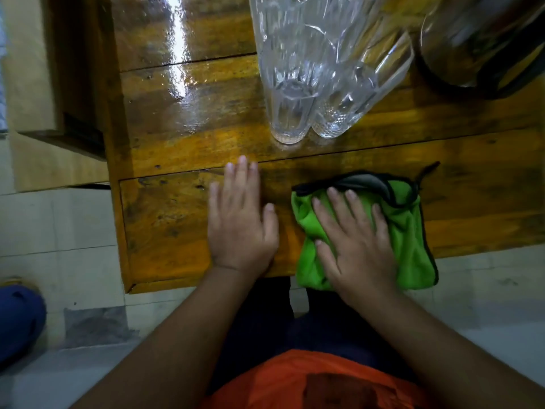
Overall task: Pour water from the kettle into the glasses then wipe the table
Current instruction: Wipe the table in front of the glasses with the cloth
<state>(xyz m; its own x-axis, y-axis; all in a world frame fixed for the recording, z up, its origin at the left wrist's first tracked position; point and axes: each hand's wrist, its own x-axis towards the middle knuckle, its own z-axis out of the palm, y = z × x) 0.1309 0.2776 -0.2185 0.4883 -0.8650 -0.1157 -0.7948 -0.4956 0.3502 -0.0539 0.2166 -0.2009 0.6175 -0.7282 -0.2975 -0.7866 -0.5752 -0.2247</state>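
Note:
Two tall clear cut glasses stand side by side on the wooden table (182, 119), one on the left (290, 84) and one on the right (354, 93). Part of a metal kettle (477, 39) shows at the top right corner. A green cloth (413, 228) with black trim lies at the table's near edge. My right hand (354, 240) presses flat on the cloth, fingers spread. My left hand (240, 219) rests flat on the bare wood just left of the cloth, holding nothing.
The tabletop shines with a bright reflection at its far left. A lower wooden ledge (76, 125) sits beyond the table's left side. A blue object (17, 320) lies on the tiled floor at lower left.

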